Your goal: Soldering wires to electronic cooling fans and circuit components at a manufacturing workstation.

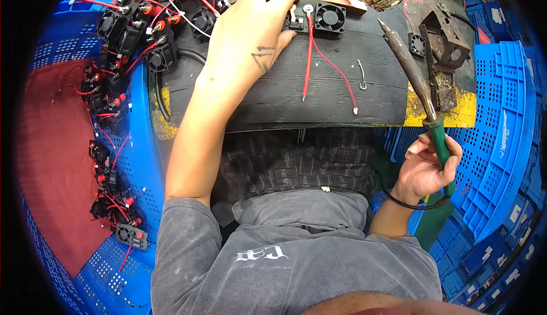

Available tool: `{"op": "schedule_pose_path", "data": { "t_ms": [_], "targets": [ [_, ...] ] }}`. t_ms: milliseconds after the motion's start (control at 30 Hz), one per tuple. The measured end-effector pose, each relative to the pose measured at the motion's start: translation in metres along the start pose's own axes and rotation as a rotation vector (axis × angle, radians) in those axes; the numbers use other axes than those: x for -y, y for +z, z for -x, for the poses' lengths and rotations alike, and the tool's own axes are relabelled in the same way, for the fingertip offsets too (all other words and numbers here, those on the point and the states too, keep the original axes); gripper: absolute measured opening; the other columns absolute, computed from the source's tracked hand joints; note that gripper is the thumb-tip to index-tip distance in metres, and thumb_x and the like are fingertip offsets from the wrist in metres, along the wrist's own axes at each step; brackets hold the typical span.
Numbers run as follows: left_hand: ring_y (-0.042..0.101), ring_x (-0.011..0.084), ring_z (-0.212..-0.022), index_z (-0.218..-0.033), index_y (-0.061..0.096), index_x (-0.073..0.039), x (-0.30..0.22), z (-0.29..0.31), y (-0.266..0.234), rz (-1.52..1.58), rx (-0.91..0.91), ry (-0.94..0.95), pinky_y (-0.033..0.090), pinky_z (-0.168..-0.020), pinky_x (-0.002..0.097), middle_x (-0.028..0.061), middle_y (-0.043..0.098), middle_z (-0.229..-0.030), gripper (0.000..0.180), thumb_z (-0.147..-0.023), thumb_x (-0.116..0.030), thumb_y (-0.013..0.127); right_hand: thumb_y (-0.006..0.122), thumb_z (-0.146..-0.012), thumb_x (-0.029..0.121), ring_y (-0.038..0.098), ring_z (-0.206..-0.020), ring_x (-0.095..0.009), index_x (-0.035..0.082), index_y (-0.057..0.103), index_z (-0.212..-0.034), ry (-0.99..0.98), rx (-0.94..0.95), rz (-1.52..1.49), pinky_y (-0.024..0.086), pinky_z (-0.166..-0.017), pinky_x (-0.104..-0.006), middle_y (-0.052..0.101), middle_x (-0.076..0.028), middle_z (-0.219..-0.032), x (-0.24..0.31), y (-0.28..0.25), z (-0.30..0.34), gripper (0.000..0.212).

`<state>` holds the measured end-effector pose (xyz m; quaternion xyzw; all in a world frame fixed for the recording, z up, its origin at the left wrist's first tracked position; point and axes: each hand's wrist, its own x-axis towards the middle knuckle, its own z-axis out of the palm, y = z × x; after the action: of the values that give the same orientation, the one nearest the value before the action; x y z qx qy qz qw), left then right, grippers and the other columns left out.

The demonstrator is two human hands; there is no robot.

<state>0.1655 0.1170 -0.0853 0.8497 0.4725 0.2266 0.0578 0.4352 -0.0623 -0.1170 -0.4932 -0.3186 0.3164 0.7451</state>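
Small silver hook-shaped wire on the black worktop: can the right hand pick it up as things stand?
Probably not straight away: the right hand is holding the green-handled soldering iron. Otherwise the way looks free; nothing covers the hook-shaped wire on the worktop.

The single view looks from the person's head steeply down, at near distance, over the shirt to left hand, right hand and bench.

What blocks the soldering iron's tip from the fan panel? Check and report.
Nothing visible: black worktop shows between the soldering iron tip and the fan panel gripped by the left hand. The bent wire hook lies on the near side, outside that gap.
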Motion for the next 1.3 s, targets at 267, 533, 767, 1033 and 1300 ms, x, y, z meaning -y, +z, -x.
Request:
{"op": "schedule_pose_path", "data": {
  "t_ms": [267, 533, 767, 1033, 1300],
  "targets": [
    [0.063, 0.0293, -0.096, -0.118, 0.062, -0.010, 0.002, 0.001, -0.003, -0.010, -0.016, 0.025, 0.051, -0.082, 0.0366, 0.0089, 0.060, -0.115, 0.045, -0.074, -0.013, 0.074, 0.045, -0.095, 0.046, 0.063, -0.056, -0.022, 0.004, 0.057, -0.110, 0.000, -0.009, 0.008, 0.045, -0.041, -0.0261, 0.067, -0.021, -0.083, 0.002, -0.001, 0.002, 0.046],
    [0.062, 0.0240, -0.075, -0.118, 0.062, -0.009, 0.018, 0.002, -0.001, 0.026, 0.002, 0.052, 0.051, -0.070, 0.0337, 0.0083, 0.062, -0.108, 0.045, -0.076, -0.015, 0.075, 0.043, -0.096, 0.046, 0.063, -0.056, -0.022, 0.003, 0.058, -0.110, 0.005, -0.020, -0.011, 0.045, -0.041, -0.0261, 0.067, -0.022, -0.084, 0.001, -0.005, 0.003, 0.047],
    [0.062, 0.0309, -0.099, -0.114, 0.061, -0.009, 0.020, 0.002, -0.003, 0.000, 0.074, 0.022, 0.052, -0.083, 0.0394, 0.0094, 0.062, -0.108, 0.038, -0.080, -0.022, 0.071, 0.042, -0.097, 0.046, 0.064, -0.056, -0.023, 0.003, 0.059, -0.110, -0.003, -0.002, -0.012, 0.045, -0.042, -0.0263, 0.067, -0.022, -0.083, 0.001, -0.006, 0.002, 0.048],
    [0.059, 0.0218, -0.071, -0.115, 0.062, -0.009, 0.021, 0.004, 0.001, 0.041, 0.019, 0.040, 0.050, -0.068, 0.0324, 0.0063, 0.061, -0.103, 0.042, -0.075, -0.015, 0.075, 0.044, -0.096, 0.041, 0.063, -0.052, -0.028, 0.000, 0.057, -0.111, 0.006, -0.023, -0.057, 0.048, -0.040, -0.0299, 0.067, -0.028, -0.083, -0.001, -0.008, 0.001, 0.046],
    [0.061, 0.0263, -0.076, -0.112, 0.060, -0.011, 0.019, 0.005, 0.003, 0.005, -0.036, 0.112, 0.051, -0.070, 0.0353, 0.0063, 0.061, -0.105, 0.041, -0.074, -0.014, 0.075, 0.045, -0.095, 0.047, 0.064, -0.055, -0.023, 0.003, 0.058, -0.110, 0.019, -0.020, -0.014, 0.044, -0.041, -0.0262, 0.068, -0.022, -0.084, 0.000, -0.004, 0.001, 0.048]
  ]
}}
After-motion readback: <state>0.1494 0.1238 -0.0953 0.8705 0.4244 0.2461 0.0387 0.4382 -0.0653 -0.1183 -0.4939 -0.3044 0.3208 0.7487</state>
